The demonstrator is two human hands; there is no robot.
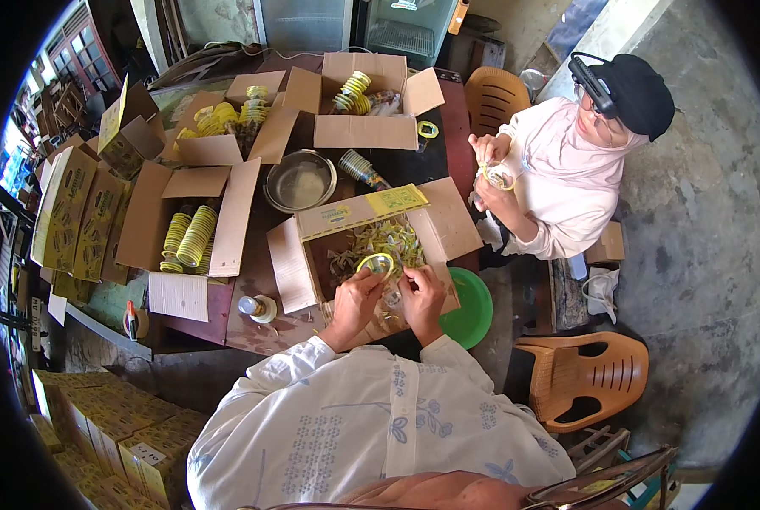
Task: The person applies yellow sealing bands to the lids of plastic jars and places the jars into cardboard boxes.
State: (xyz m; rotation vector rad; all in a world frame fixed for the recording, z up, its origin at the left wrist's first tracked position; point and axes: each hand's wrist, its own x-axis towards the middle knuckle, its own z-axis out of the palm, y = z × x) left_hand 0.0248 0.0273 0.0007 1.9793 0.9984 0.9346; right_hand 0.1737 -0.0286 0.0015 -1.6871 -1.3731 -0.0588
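My left hand point(357, 299) grips a plastic cup with a yellow rim point(376, 264) above an open cardboard box point(308, 265). Just right of the cup is my right hand point(422, 295), its thumb and fingers pinched together; whatever they hold is too small to make out. Inside the box lies a heap of small yellow-green pieces point(397, 238), partly hidden by my hands. Behind the box, a stack of nested cups point(361, 168) lies tilted beside a round metal bowl point(300, 180).
Open cartons point(367, 132) with stacked yellow-rimmed cups point(198, 236) stand left and behind. A lidded jar point(258, 308) is at left, a green basin point(469, 310) at right. A co-worker point(558, 183) holds a similar cup. An orange chair point(586, 378) and piled cartons point(116, 425) stand nearer.
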